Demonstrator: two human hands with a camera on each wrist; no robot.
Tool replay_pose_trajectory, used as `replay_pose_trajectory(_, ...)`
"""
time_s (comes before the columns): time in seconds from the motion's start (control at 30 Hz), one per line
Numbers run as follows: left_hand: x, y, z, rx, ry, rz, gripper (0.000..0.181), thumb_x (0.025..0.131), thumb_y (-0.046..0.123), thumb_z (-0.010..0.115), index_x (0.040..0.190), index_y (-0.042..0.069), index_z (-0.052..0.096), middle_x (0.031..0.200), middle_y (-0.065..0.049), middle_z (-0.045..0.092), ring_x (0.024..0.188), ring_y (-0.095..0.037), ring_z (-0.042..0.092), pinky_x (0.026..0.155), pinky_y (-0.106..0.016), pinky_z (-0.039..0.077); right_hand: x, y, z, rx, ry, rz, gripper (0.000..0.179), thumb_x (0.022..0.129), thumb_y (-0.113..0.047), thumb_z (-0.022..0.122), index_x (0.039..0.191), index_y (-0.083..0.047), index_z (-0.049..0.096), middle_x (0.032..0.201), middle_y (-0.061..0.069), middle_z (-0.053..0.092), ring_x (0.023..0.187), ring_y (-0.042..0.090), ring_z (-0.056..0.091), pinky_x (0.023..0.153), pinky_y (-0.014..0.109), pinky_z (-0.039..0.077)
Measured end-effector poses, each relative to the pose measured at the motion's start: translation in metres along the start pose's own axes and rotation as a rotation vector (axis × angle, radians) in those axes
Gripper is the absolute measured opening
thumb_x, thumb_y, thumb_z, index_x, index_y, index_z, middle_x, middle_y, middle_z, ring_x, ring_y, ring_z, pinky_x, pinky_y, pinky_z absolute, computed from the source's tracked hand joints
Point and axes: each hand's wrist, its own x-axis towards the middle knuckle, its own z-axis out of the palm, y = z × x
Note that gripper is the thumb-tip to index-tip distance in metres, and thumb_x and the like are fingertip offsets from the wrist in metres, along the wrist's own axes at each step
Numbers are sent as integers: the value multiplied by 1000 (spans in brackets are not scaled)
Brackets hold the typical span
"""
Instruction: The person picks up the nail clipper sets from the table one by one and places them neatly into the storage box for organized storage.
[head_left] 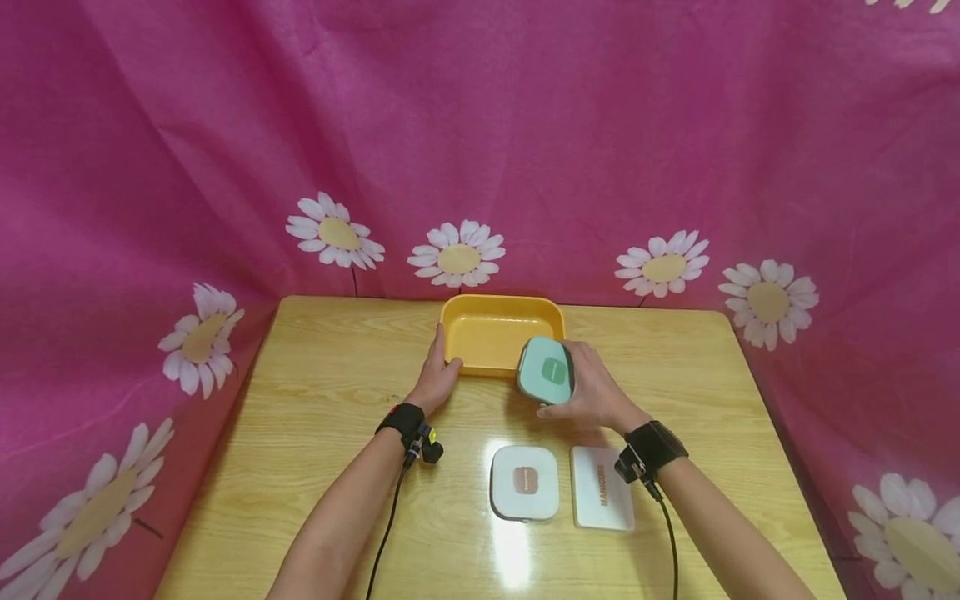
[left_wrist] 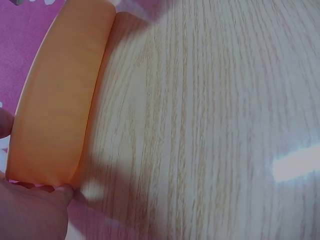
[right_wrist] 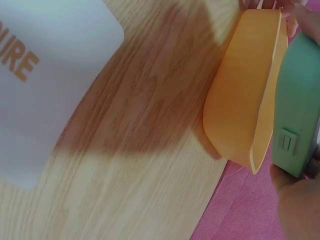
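Note:
A yellow plastic tray [head_left: 491, 337] stands at the table's far edge. My left hand [head_left: 435, 379] holds its left end, thumb at the front corner and fingers along the side; the left wrist view shows the tray's outer wall [left_wrist: 62, 95] close up. My right hand [head_left: 596, 387] grips a mint-green square case [head_left: 543, 371] with rounded corners, raised and tilted over the tray's front right corner. In the right wrist view a small latch [right_wrist: 287, 141] shows on the green case's side.
Nearer on the wooden table [head_left: 322, 467] lies a white square case [head_left: 525, 475] with a pinkish label. To its right is a flat white box [head_left: 596, 492] lettered MANICURE, partly under the right wrist strap. A pink flowered cloth [head_left: 480, 125] hangs behind the table.

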Motion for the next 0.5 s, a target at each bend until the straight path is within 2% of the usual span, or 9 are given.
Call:
replay_pose_trajectory(0.27, 1, -6, 0, -7, 8, 3, 83, 103, 14, 46, 169, 11, -3, 177, -8, 1, 162, -23, 6, 130, -47, 13, 5, 1, 1, -24, -19, 24, 122, 57, -44, 103, 151, 0, 38, 140, 19, 49, 124, 33, 48, 105, 55, 48)
replay_pose_trajectory(0.5, 0, -3, 0, 20, 11, 21, 82, 103, 15, 45, 169, 11, -4, 177, -10, 2, 162, -26, 7, 129, -48, 15, 15, 4, -3, -27, -33, -22, 118, 57, -40, 103, 149, 1, 41, 140, 20, 50, 125, 34, 49, 106, 56, 48)
